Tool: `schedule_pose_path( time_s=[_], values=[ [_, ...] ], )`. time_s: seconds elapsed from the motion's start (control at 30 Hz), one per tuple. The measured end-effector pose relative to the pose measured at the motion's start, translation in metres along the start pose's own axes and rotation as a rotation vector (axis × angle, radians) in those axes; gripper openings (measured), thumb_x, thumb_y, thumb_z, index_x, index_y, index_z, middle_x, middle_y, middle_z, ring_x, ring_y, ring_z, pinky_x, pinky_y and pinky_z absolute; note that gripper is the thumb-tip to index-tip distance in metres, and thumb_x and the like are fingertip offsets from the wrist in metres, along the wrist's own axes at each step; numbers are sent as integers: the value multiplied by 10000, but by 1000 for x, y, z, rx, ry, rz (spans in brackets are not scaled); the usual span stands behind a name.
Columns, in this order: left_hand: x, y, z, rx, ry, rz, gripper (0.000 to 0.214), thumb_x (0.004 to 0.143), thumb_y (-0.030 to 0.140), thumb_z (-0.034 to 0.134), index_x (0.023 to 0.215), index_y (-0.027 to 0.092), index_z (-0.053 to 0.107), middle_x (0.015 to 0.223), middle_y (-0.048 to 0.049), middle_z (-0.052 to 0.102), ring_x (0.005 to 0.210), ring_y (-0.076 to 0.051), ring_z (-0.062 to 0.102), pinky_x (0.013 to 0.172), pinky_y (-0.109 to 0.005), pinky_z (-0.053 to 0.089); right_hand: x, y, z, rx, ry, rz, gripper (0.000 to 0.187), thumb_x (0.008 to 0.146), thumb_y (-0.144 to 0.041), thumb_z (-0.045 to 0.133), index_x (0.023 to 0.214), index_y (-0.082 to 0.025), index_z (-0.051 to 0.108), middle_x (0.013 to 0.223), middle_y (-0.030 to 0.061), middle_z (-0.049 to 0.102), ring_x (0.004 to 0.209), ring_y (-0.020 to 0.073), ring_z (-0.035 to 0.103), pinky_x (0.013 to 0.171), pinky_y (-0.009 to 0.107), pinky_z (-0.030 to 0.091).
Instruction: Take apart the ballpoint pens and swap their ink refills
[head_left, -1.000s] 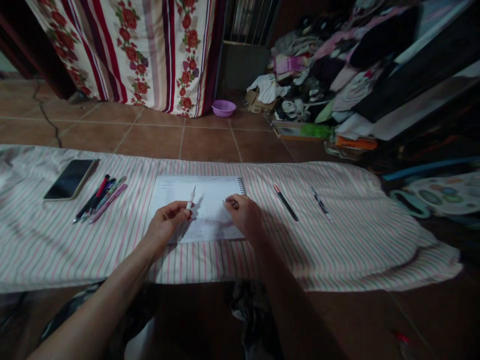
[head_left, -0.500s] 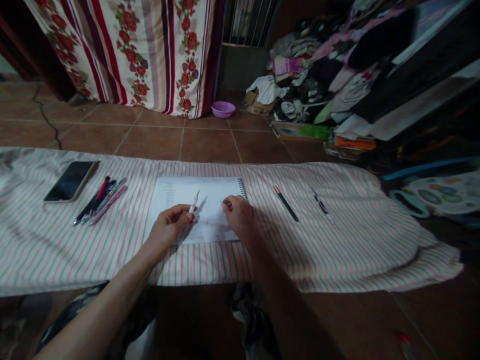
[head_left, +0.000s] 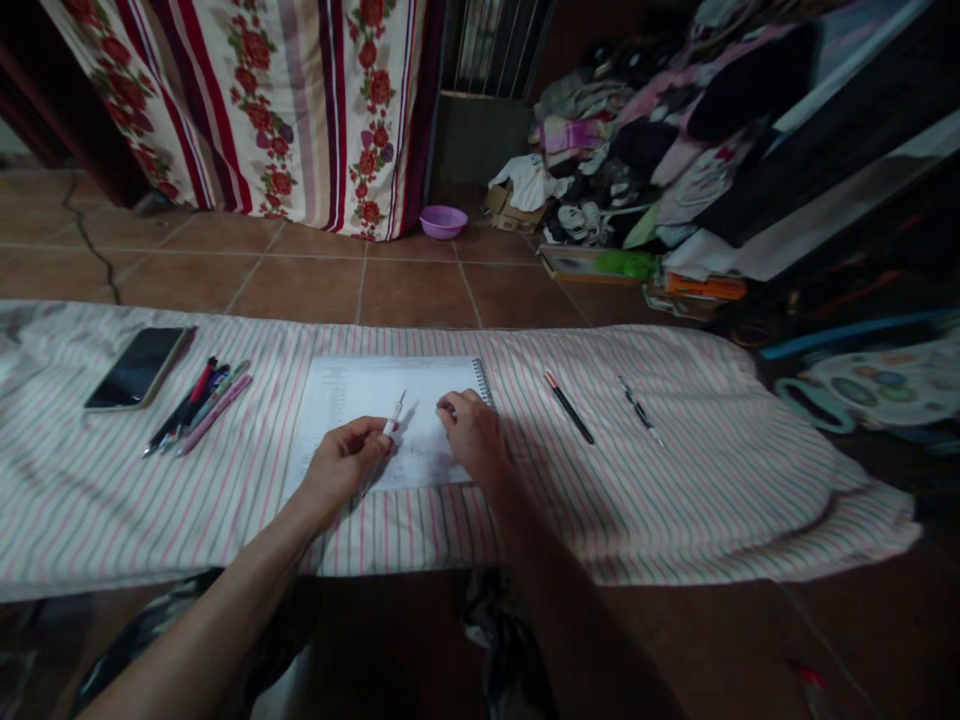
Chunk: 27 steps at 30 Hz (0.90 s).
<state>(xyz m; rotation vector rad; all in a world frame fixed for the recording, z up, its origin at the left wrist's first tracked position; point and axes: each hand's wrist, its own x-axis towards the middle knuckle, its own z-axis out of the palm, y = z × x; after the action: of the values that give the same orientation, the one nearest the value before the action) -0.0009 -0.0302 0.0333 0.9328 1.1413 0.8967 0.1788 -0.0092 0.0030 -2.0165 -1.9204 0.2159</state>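
A spiral notebook (head_left: 367, 400) lies open on a pink-striped cloth (head_left: 675, 480) spread over the tiled floor. My left hand (head_left: 341, 465) rests on its lower left part and pinches a white pen (head_left: 394, 412) that points up and away. My right hand (head_left: 469, 435) is curled on the page's right side, fingertips pressed together near the spiral edge; what it pinches is too small to make out. A black pen with a red end (head_left: 568, 407) and another slim pen (head_left: 640, 410) lie to the right of the notebook.
A dark phone (head_left: 137, 366) and a bundle of several coloured pens (head_left: 199, 405) lie at the left on the cloth. Beyond are a flowered curtain (head_left: 285, 100), a purple bowl (head_left: 442, 221) and a heap of clothes and boxes (head_left: 637, 170) at the right.
Both hands crept slightly up the page; the white pen's tip swung a little right. The camera view tilted down a touch.
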Motion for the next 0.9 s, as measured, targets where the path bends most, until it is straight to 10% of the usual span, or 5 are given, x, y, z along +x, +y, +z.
schedule_pose_path(
  time_s=[0.2,0.53,0.9],
  values=[
    [1,-1,-1,13,-7,13,328,569,351,717,804,132,654,645,-8,616,611,-119,544,598,-233,390,2,1,2,92,64,-6,113,833,-213,505,824,-197,616,852,50,614,767,155,569,687,257,389],
    [3,-6,-3,62,-23,40,338,604,376,704,832,130,657,655,-25,625,617,-141,564,587,-253,401,7,-6,-8,1236,-44,335,281,691,-316,566,928,-178,627,734,-5,602,581,90,510,508,212,369],
    [2,-9,2,149,-65,59,363,634,399,674,851,110,650,638,-17,590,567,-109,487,516,-229,332,2,-9,-19,1648,-172,483,187,631,-275,688,798,-195,665,812,2,671,659,67,580,567,173,416]
  ],
)
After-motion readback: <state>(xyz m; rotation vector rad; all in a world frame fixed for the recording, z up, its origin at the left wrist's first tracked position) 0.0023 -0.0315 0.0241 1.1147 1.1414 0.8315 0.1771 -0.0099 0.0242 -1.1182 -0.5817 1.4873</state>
